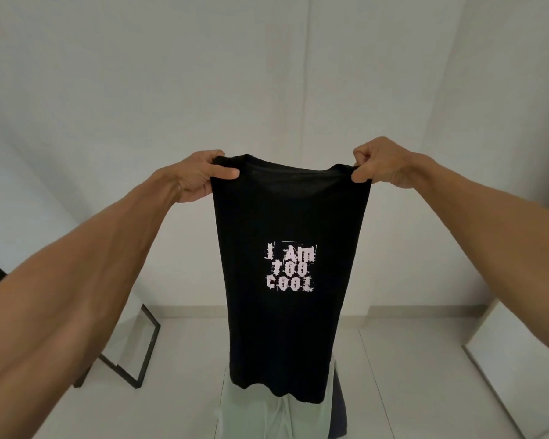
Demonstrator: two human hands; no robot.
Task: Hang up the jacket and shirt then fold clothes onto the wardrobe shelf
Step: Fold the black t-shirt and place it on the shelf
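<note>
A black T-shirt (286, 217) with white print reading "I Am too cool" hangs in the air in front of me, its sides folded in so it forms a narrow panel. My left hand (200, 175) pinches its upper left corner by the shoulder. At the upper right corner my right hand (382, 164) pinches the other shoulder. The shirt's hem dangles just above a pale green garment (267, 410) lying below. A dark blue garment (338, 410) shows beside the pale one, partly hidden by the shirt.
A black-framed stand (140, 350) leans at the lower left against the wall. White walls surround the space, and a white panel (520, 359) stands at the right. The floor is pale tile.
</note>
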